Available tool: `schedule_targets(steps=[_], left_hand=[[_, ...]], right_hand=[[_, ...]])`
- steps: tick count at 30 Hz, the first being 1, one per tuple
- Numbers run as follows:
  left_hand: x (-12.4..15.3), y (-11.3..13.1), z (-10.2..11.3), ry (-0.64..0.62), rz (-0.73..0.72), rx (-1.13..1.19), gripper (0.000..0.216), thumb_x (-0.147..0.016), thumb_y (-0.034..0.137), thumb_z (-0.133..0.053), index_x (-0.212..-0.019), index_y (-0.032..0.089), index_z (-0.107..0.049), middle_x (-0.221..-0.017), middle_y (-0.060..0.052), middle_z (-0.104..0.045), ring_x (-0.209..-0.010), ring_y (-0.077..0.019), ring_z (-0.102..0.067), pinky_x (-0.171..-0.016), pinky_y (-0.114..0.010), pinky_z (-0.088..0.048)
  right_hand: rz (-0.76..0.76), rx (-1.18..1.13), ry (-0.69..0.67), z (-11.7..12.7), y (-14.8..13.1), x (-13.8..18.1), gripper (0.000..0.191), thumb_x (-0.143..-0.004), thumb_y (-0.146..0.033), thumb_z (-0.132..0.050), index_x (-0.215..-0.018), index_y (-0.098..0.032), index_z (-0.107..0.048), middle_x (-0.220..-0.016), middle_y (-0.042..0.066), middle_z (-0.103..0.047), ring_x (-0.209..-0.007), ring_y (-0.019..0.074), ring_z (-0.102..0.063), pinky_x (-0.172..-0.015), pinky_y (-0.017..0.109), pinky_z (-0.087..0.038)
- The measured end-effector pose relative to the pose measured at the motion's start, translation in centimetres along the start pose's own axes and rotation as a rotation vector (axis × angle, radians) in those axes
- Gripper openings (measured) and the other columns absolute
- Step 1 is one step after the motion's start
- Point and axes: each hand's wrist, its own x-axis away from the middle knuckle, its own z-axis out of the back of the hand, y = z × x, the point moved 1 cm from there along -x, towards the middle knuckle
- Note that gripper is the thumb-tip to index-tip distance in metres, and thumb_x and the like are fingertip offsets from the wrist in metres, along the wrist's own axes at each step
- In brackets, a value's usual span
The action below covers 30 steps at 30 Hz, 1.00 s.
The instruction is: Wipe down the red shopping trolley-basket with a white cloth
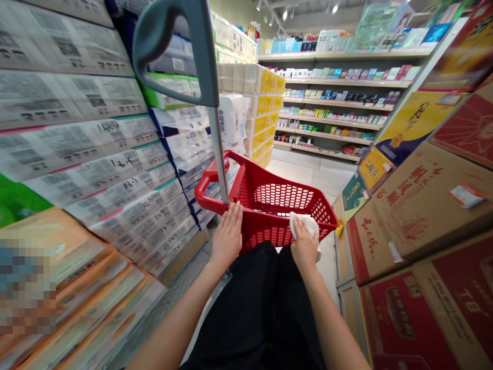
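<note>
A red plastic shopping basket [323,208] on wheels stands in the aisle right in front of me, its grey pull handle [173,46] raised on a metal rod. My left hand [228,234] lies flat with fingers stretched out on the basket's near rim, beside the rod. My right hand [304,245] is closed on a white cloth [304,222] and presses it against the basket's near right rim. The basket looks empty inside. My dark trousers fill the bottom middle.
Stacked packs of paper goods [115,169] wall the left side. Red and brown cardboard cartons [416,226] are piled on the right. Shelves of small boxed goods [339,97] cross the far end of the tiled aisle [308,172].
</note>
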Motion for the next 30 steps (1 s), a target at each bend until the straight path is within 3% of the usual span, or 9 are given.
schedule_targets(steps=[3,7,9,12,19,22,25,30], left_hand=[[0.0,0.0,-0.1,0.008,0.004,0.000,0.080,-0.078,0.008,-0.043,-0.153,0.007,-0.017,-0.161,-0.010,-0.014,-0.150,-0.0207,-0.006,-0.122,-0.039,-0.018],[0.1,-0.1,-0.3,0.031,-0.001,-0.017,0.073,-0.084,0.008,-0.038,-0.153,0.007,-0.015,-0.161,-0.010,-0.016,-0.150,-0.0200,-0.007,-0.121,-0.040,-0.020],[0.1,-0.2,-0.4,0.037,0.000,-0.034,0.068,-0.088,0.009,-0.034,-0.153,0.008,-0.014,-0.161,-0.010,-0.018,-0.150,-0.0194,-0.009,-0.121,-0.040,-0.022],[0.1,-0.2,-0.3,0.031,-0.003,-0.033,0.069,-0.087,0.009,-0.034,-0.153,0.009,-0.015,-0.160,-0.009,-0.020,-0.150,-0.0194,-0.011,-0.120,-0.040,-0.023],[0.0,-0.1,0.0,0.011,-0.006,0.007,0.080,-0.076,0.008,-0.043,-0.153,0.007,-0.018,-0.161,-0.010,-0.016,-0.150,-0.0207,-0.008,-0.121,-0.040,-0.019],[0.0,-0.1,-0.1,0.011,-0.008,0.015,0.080,-0.077,0.008,-0.044,-0.153,0.007,-0.018,-0.161,-0.010,-0.016,-0.150,-0.0207,-0.007,-0.122,-0.040,-0.019],[0.0,-0.1,-0.1,0.010,0.003,0.017,0.080,-0.077,0.008,-0.043,-0.153,0.007,-0.018,-0.161,-0.010,-0.015,-0.150,-0.0208,-0.006,-0.122,-0.040,-0.018],[0.0,0.0,-0.2,0.015,0.011,0.015,0.077,-0.080,0.007,-0.041,-0.153,0.008,-0.016,-0.161,-0.011,-0.016,-0.150,-0.0209,-0.007,-0.121,-0.041,-0.021]], right_hand=[[0.033,-0.027,-0.083,0.6,-4.3,-0.2,0.080,-0.070,0.000,-0.038,-0.148,-0.020,-0.037,-0.154,0.006,-0.038,-0.145,0.0195,-0.029,-0.118,0.052,-0.015],[0.260,-0.168,-0.149,1.1,-12.4,0.4,0.080,-0.071,0.000,-0.038,-0.149,-0.018,-0.034,-0.155,0.005,-0.035,-0.146,0.0181,-0.026,-0.119,0.050,-0.012],[0.322,-0.222,-0.132,1.1,-14.7,0.8,0.078,-0.073,-0.001,-0.038,-0.149,-0.019,-0.034,-0.155,0.004,-0.034,-0.146,0.0162,-0.025,-0.120,0.047,-0.010],[0.349,-0.221,-0.090,0.7,-14.0,1.0,0.080,-0.072,0.001,-0.037,-0.149,-0.022,-0.034,-0.155,0.002,-0.035,-0.146,0.0135,-0.026,-0.121,0.045,-0.007],[0.145,-0.055,0.002,-0.4,-2.6,0.2,0.081,-0.071,0.001,-0.037,-0.148,-0.024,-0.037,-0.152,0.002,-0.040,-0.143,0.0137,-0.031,-0.120,0.046,-0.011],[0.038,-0.030,0.018,-0.4,0.0,-0.1,0.081,-0.070,0.001,-0.037,-0.147,-0.025,-0.038,-0.152,0.003,-0.041,-0.143,0.0161,-0.033,-0.119,0.049,-0.012],[-0.019,-0.068,-0.006,-0.3,-1.6,-0.2,0.081,-0.070,0.000,-0.037,-0.147,-0.023,-0.038,-0.153,0.004,-0.039,-0.143,0.0186,-0.032,-0.119,0.051,-0.014],[0.184,-0.201,-0.065,-0.1,-10.4,0.7,0.085,-0.067,0.001,-0.040,-0.149,-0.019,-0.034,-0.154,0.005,-0.036,-0.146,0.0188,-0.027,-0.120,0.048,-0.013]])
